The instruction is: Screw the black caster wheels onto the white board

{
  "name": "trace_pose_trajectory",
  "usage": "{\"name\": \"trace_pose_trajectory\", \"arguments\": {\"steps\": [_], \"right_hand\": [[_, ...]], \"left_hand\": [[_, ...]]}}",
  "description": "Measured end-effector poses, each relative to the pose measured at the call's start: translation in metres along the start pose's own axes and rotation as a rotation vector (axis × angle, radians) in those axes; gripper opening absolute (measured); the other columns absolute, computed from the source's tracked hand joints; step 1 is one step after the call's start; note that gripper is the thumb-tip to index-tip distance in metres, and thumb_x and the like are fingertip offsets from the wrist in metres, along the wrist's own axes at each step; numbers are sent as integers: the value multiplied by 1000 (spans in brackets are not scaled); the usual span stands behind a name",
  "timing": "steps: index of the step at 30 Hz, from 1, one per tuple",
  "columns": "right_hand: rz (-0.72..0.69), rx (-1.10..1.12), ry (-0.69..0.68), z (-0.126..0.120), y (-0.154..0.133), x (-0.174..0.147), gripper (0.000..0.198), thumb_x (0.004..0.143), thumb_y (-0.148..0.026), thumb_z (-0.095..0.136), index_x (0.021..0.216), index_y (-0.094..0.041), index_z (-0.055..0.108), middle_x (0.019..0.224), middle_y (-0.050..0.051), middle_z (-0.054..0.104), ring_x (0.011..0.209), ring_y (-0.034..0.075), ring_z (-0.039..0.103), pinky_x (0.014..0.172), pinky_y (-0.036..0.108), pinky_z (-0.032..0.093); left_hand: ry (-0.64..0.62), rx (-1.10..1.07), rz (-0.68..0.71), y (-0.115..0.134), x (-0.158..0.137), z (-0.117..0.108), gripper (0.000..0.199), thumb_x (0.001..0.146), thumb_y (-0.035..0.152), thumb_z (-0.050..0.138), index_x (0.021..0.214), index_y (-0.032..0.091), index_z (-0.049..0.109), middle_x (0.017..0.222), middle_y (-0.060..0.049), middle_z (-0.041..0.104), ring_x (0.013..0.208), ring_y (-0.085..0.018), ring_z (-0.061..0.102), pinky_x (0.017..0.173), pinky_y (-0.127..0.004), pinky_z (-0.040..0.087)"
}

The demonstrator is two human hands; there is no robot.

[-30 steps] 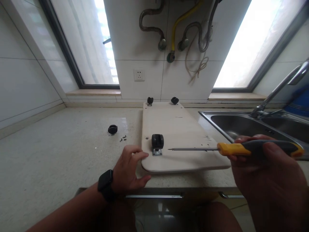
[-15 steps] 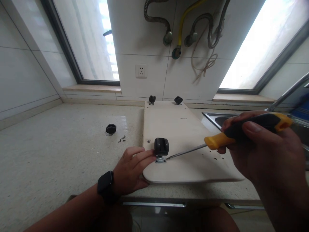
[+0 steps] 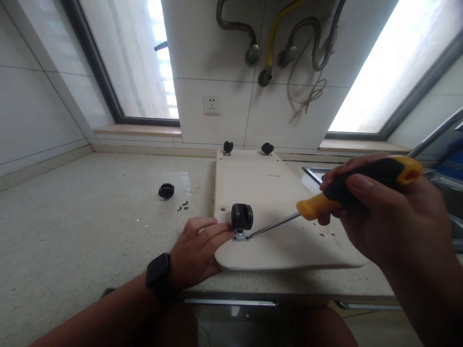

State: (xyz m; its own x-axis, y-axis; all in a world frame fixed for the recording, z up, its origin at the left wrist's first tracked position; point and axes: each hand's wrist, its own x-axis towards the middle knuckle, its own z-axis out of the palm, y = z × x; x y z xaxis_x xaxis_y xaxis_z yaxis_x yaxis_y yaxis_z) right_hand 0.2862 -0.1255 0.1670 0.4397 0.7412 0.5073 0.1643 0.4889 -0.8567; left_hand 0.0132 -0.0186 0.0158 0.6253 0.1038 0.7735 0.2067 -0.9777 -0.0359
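Observation:
A black twin-wheel caster stands wheel-up on its small metal plate near the front left corner of a pale board. My left hand lies over the board's left edge, fingers stretched out, with the fingertips touching the caster's plate. In my right hand is a screwdriver with a yellow and black handle, gripped from the side. Its shaft slants down to the left, and the tip meets a screw at the right side of the plate. Fingers partly cover the handle.
Two casters stand at the board's far end. Left of it, a loose caster and several screws lie on the speckled countertop. A metal sink is at the right. Hoses and a socket are on the wall.
My right hand and the screwdriver's handle have shifted slightly left, and the tip is now closer against the plate. My left hand stays at the caster.

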Motion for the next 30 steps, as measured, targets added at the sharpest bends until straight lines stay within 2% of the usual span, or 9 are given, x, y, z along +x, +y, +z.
{"name": "trace_pose_trajectory", "arguments": {"steps": [6, 11, 16, 21, 23, 26, 30], "right_hand": [[-54, -101, -93, 8, -10, 2, 19, 82, -39, 89, 91, -31, 74, 83, 2, 71, 56, 21, 66, 41, 36, 56], [-85, -125, -233, 17, -19, 6, 19, 82, -31, 88, 94, -32, 73, 82, 2, 72, 61, 24, 71, 45, 37, 62], [-114, -243, -311, 28, -31, 10, 28, 81, -29, 89, 95, -30, 65, 79, -1, 68, 55, 20, 70, 46, 34, 63], [-228, -340, -379, 34, -38, 11, 54, 86, -29, 85, 127, -38, 51, 89, -3, 68, 64, 22, 73, 47, 34, 65], [-243, -399, -427, 36, -41, 11, 53, 87, -30, 84, 128, -38, 52, 89, -2, 68, 64, 22, 73, 50, 35, 64], [-261, -474, -460, 37, -48, 14, 37, 94, -35, 75, 128, -35, 60, 100, 3, 71, 75, 24, 74, 55, 37, 63], [-274, -543, -529, 38, -60, 22, 48, 92, -31, 70, 140, -33, 64, 120, 7, 73, 96, 29, 74, 67, 39, 64]], "left_hand": [[15, -16, -14, 1, 0, -1, 42, 104, 37, 65, 140, 16, 61, 133, -12, 73, 123, -30, 57, 107, -43, 46], [17, -15, -20, 1, -1, -1, 43, 105, 37, 63, 144, 18, 59, 132, -12, 74, 122, -30, 58, 106, -43, 46], [19, -15, -18, 1, -2, -1, 47, 105, 37, 63, 148, 19, 57, 133, -11, 74, 122, -30, 59, 107, -44, 46], [8, -11, -17, 1, -3, -2, 44, 105, 34, 59, 147, 19, 58, 135, -11, 73, 123, -30, 58, 107, -44, 46], [8, 1, -13, 1, -3, -2, 42, 106, 31, 57, 145, 18, 58, 136, -11, 72, 122, -30, 58, 107, -44, 46], [12, 13, -6, 1, -2, -2, 41, 105, 30, 58, 143, 16, 60, 135, -12, 72, 121, -30, 58, 107, -44, 46], [8, 2, -22, 2, -4, -1, 47, 102, 29, 62, 147, 18, 58, 136, -12, 73, 121, -31, 58, 106, -45, 45]]}}
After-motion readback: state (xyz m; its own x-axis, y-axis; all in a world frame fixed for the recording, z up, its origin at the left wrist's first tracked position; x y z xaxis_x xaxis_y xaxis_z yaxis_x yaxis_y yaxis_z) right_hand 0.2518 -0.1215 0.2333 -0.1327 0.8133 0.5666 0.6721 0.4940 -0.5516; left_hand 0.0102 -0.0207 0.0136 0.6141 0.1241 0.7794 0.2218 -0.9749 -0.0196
